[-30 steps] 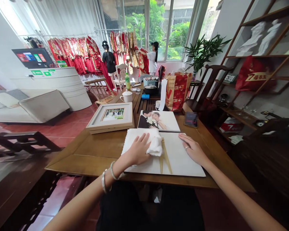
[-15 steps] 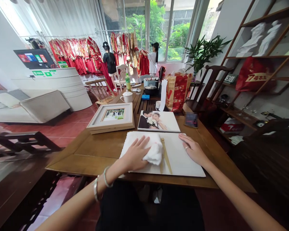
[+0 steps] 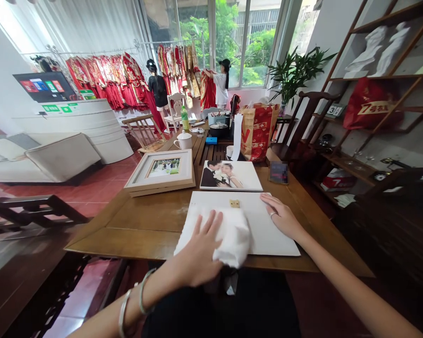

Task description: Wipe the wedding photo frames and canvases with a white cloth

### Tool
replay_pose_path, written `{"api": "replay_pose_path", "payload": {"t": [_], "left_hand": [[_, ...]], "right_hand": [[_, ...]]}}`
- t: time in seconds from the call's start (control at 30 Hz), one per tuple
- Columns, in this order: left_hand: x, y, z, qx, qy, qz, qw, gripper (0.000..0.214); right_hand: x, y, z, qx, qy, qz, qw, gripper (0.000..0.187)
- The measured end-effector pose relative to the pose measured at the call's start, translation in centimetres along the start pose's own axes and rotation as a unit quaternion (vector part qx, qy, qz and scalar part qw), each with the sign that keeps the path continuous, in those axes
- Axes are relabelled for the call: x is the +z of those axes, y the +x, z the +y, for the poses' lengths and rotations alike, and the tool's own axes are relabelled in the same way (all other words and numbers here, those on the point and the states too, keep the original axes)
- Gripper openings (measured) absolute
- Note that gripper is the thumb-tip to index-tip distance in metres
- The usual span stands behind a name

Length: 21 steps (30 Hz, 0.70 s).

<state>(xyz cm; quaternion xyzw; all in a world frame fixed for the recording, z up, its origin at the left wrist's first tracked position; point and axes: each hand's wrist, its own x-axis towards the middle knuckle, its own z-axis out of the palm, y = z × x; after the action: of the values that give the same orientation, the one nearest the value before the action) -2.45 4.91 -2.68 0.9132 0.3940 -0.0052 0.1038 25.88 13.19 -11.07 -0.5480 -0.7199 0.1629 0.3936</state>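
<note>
Behind the left grip [image 3: 201, 251], the wrist wears a slim, rounded, pale greenish bangle [image 3: 142, 294] and a shiny silver-coloured bangle [image 3: 121, 315]. The right grip [image 3: 282, 218] bears a thin silver-coloured finger ring [image 3: 274, 214]. Plain black cloth [image 3: 268, 300] covers the lap.

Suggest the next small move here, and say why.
Probably the left hand should slide the white cloth forward over the white board, since the cloth reaches past the board's near edge, while the right hand rests at its right side.
</note>
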Motion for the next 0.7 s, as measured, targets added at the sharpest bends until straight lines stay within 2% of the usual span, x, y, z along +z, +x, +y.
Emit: {"api": "replay_pose_path", "payload": {"t": [0.1,0.17,0.4,0.53,0.6,0.7], "left_hand": [[0.8,-1.0,1.8,0.023,-0.001,0.005,1.0,0.063],[1.0,-0.3,2.0,0.025,0.008,0.013,1.0,0.068],[-0.7,6.9,-0.5,-0.027,0.043,-0.013,0.999,0.067],[-0.8,9.8,-0.5,-0.025,0.069,0.008,0.997,0.068],[-0.5,9.9,0.2,-0.011,0.089,0.019,0.996,0.068],[0.0,8.4,2.1,0.018,0.1,0.016,0.995,0.07]], "right_hand": [[0.0,0.0,0.1,-0.003,-0.003,-0.002,1.0,0.04],[0.0,0.0,0.0,-0.002,-0.005,-0.001,1.0,0.04],[-0.3,0.0,-0.2,-0.006,-0.013,-0.005,1.0,0.04],[-0.3,0.0,-0.1,-0.013,-0.012,-0.005,1.0,0.039],[-0.2,0.0,0.0,-0.013,-0.01,0.0,1.0,0.039],[-0.2,0.1,0.0,-0.008,-0.005,0.001,1.0,0.039]]}}
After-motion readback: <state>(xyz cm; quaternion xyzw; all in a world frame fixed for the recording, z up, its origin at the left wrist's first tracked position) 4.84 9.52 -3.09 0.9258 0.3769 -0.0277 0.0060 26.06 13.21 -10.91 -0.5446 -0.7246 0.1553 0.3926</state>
